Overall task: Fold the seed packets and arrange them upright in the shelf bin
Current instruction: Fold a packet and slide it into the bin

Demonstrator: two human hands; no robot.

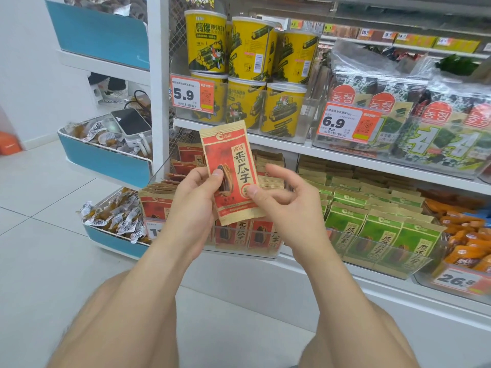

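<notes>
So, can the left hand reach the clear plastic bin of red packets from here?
Probably yes: the left hand, holding the red paper seed packet, is right by the open-topped clear plastic bin, with nothing between. The right hand also pinches the packet.

Both hands, left (191,197) and right (287,200), pinch a red seed packet (231,166) upright above the shelf bin (244,251).

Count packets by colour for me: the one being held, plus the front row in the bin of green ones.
Held red packet: 1
Front-row green packets: 3
Total: 4
</notes>
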